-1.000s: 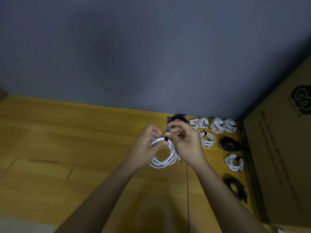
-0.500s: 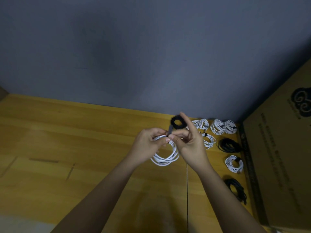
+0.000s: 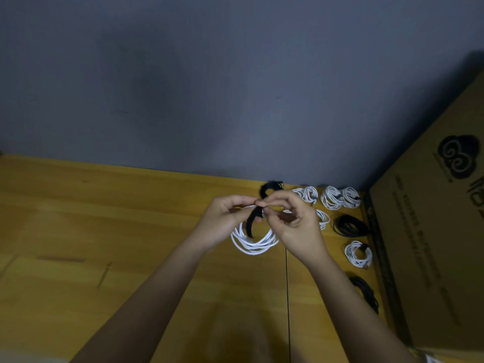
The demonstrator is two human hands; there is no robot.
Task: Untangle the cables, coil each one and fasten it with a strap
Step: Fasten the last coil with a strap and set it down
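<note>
The wooden counter (image 3: 110, 231) runs from the left edge to a cardboard box (image 3: 429, 244) that stands along its right side, and a grey wall (image 3: 209, 74) rises behind it. Taking the box as the landmark, the left hand (image 3: 222, 224) is raised over the counter well to the left of it, its fingers (image 3: 235, 203) curled round the upper part of a coiled white cable (image 3: 254, 243), whose loops hang below both hands. A black strap (image 3: 252, 221) crosses the top of that coil, and its free end hangs down inside the ring. The right hand (image 3: 296, 224) sits just beside the left one, nearer the box, with thumb and forefinger pinched on the strap where it meets the coil; the other fingers are curled loosely beneath. Behind the hands, near the wall, lies a black bundle (image 3: 272, 188), partly hidden by the fingertips. Closer to the box, a row of strapped white coils (image 3: 332, 197) lies along the wall side of the counter, and one more white coil (image 3: 323, 218) peeps out from behind the right hand. Just beside the box's lower edge, a column of coils runs toward the viewer: a black coil (image 3: 349, 226), then a white coil with a dark strap (image 3: 358, 254), then another black coil (image 3: 365, 292). The box side facing the counter carries a dark swirl logo (image 3: 459, 159) and blurred print that cannot be read.
</note>
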